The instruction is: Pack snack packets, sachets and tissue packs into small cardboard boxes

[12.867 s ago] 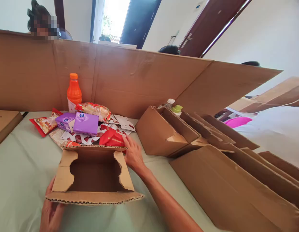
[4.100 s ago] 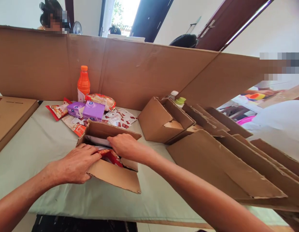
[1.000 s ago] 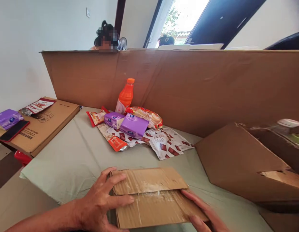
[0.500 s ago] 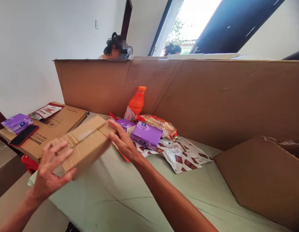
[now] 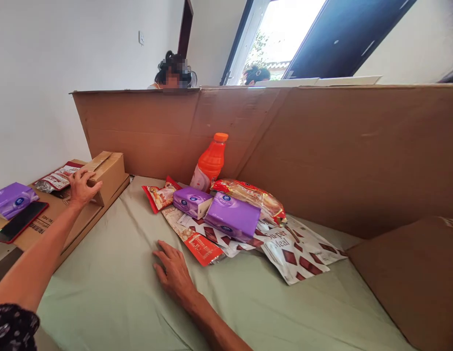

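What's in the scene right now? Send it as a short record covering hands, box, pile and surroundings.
Left hand: fingers spread at the small brown cardboard box; exact contact unclear
Box support: large flat brown cardboard box
Right hand: holding nothing, at the pale green cloth; contact unclear
Pile front: white-and-brown printed packet
Pile middle: two purple rectangular packs
Pile back: orange plastic bottle, cap up
Far left: black phone with red edge
Behind pile: brown cardboard panel
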### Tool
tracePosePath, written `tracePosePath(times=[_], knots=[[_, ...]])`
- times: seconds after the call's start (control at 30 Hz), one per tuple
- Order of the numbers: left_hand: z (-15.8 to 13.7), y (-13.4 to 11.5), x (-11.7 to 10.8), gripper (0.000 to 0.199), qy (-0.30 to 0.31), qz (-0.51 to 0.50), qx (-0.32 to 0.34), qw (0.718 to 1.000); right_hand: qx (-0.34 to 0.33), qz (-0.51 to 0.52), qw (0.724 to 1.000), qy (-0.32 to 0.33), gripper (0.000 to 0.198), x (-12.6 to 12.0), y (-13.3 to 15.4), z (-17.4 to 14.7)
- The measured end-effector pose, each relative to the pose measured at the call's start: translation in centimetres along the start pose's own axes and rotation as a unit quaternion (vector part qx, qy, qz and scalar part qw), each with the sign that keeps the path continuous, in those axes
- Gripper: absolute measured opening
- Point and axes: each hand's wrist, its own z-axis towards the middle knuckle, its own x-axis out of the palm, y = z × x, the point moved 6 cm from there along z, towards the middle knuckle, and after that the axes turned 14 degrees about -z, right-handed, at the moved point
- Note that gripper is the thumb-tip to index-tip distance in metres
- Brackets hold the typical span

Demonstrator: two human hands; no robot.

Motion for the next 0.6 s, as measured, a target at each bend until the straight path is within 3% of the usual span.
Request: tracePosePath(times=[0.2, 0.37, 0.47, 0.6], knots=[[3.3, -0.7, 4.5, 0.043, 0.024, 0.013, -0.035, 0.999, 0.004, 0.014, 1.000, -0.005, 0.034, -0.8, 0.1, 0.5], [3.3, -2.5, 4.7, 0.064, 0.014, 0.036, -0.060, 0.997, 0.002, 0.013, 1.000, -0.021, 0.034, -0.2, 0.1, 0.5], [-0.7, -4.4, 4.1, 0.078, 0.016, 0.056, -0.031, 0.998, -0.009, 0.011, 0.999, -0.040, 0.033, 0.3, 0.1, 0.1], [-12.1, -6.3, 5.0, 0.068, 0.116, 0.069, 0.037, 0.990, -0.025, -0.002, 0.999, -0.049, 0.032, 0.5, 0.2, 0.3]])
